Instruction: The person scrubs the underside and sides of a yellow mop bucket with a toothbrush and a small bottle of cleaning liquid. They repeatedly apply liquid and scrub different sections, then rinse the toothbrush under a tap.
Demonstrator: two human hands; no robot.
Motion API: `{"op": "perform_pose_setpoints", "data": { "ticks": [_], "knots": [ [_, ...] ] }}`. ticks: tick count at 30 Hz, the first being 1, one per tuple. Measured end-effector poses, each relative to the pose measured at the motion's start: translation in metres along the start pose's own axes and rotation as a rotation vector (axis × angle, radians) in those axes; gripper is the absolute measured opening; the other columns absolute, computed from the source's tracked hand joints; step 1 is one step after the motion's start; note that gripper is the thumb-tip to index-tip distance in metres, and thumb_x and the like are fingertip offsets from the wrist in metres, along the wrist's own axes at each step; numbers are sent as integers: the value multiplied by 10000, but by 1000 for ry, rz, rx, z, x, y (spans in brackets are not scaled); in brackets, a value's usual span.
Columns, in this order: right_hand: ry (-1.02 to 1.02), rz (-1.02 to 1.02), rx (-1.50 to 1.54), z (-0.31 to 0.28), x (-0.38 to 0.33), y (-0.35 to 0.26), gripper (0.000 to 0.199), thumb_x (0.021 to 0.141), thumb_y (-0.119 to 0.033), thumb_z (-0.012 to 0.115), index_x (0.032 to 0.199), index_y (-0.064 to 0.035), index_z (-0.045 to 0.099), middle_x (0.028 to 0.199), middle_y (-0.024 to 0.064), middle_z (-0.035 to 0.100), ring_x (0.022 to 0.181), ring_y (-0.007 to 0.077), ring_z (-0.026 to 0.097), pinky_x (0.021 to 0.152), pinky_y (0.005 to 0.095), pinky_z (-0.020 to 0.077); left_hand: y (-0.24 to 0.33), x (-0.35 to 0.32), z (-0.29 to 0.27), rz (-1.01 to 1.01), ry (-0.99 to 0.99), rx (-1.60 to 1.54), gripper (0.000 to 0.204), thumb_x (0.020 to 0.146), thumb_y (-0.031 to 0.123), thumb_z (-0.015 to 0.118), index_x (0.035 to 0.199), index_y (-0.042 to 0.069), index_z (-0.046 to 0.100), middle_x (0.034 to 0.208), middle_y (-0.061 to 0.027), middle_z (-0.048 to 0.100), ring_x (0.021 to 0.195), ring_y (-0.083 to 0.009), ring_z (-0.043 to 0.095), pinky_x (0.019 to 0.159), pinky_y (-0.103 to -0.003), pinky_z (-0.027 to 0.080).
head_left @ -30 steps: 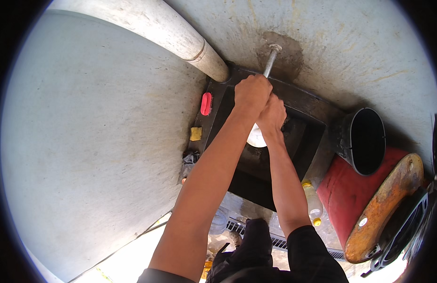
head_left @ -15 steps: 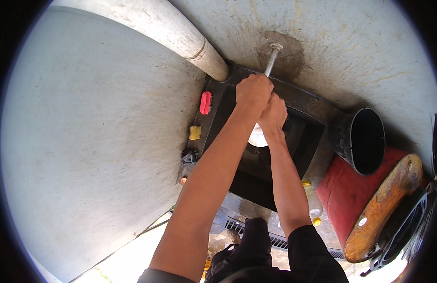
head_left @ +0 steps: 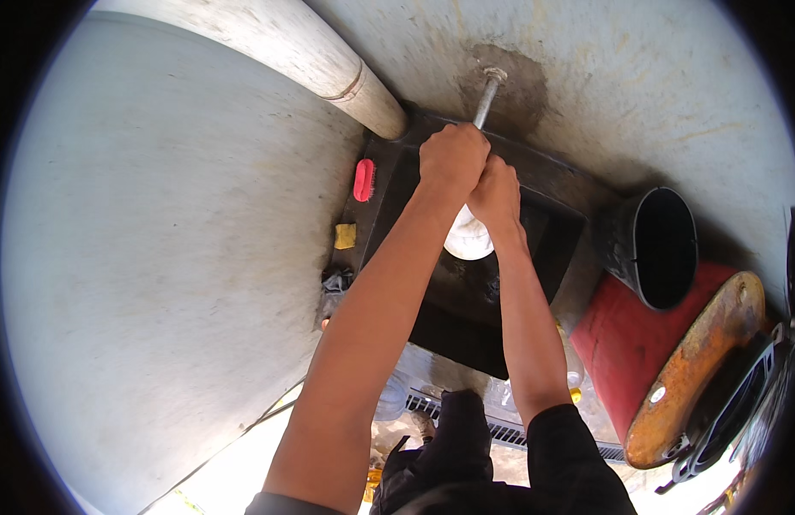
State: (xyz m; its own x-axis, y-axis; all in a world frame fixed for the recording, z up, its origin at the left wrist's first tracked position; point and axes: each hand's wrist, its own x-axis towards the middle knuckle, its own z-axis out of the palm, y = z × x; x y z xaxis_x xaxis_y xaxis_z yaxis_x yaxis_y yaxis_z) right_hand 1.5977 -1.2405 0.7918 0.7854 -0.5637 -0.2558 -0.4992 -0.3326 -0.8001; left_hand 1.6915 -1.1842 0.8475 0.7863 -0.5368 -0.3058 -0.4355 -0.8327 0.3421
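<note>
My left hand (head_left: 455,161) is closed, knuckles up, at the front end of a metal water pipe (head_left: 485,101) that comes out of the wall. Its fingertips and whatever they grip are hidden. Pressed against it on the right, my right hand (head_left: 498,193) is also closed, with its fingers turned away from view. Below the hands, between my wrists, shows a white rounded thing (head_left: 469,238) with uneven, fold-like shading; its upper part is covered, so its kind is unclear. All this is over a dark square basin (head_left: 453,330).
On the basin's left ledge lie a pink brush (head_left: 364,180) and a yellow sponge (head_left: 345,236). A black bucket (head_left: 616,245) lies tilted on a red drum (head_left: 616,343) at right. A thick pale pipe (head_left: 363,86) stands in the corner. A floor grate (head_left: 504,433) runs below.
The view has shifted slightly, so the surroundings sit a little higher and further left. More of the white thing shows between my wrists. Both hands stay together by the pipe.
</note>
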Motion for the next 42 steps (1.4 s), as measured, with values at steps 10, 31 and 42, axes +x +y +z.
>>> {"op": "perform_pose_setpoints", "data": {
  "ticks": [10,31,42],
  "knots": [
    [-29,43,-7,1,7,5,419,974,-364,782,1132,23,810,1125,344,779,1161,540,733,998,595,589,1,1,1,-4,29,41,331,1068,332,694,1097,43,853,1094,-218,843,1036,-425,830,915,-523,670],
    [-23,59,-6,-3,3,0,398,990,-350,784,1148,14,813,1133,342,783,1155,544,738,999,595,592,-1,0,4,45,48,8,330,1079,302,660,1082,39,859,1076,-226,840,1024,-432,827,906,-536,662],
    [-45,27,-4,0,7,7,435,955,-322,820,1149,67,797,1142,350,787,1157,531,752,1003,585,599,-5,3,7,33,41,-32,324,1066,302,632,1038,59,843,1065,-254,820,1020,-481,798,916,-574,641]
  ]
}}
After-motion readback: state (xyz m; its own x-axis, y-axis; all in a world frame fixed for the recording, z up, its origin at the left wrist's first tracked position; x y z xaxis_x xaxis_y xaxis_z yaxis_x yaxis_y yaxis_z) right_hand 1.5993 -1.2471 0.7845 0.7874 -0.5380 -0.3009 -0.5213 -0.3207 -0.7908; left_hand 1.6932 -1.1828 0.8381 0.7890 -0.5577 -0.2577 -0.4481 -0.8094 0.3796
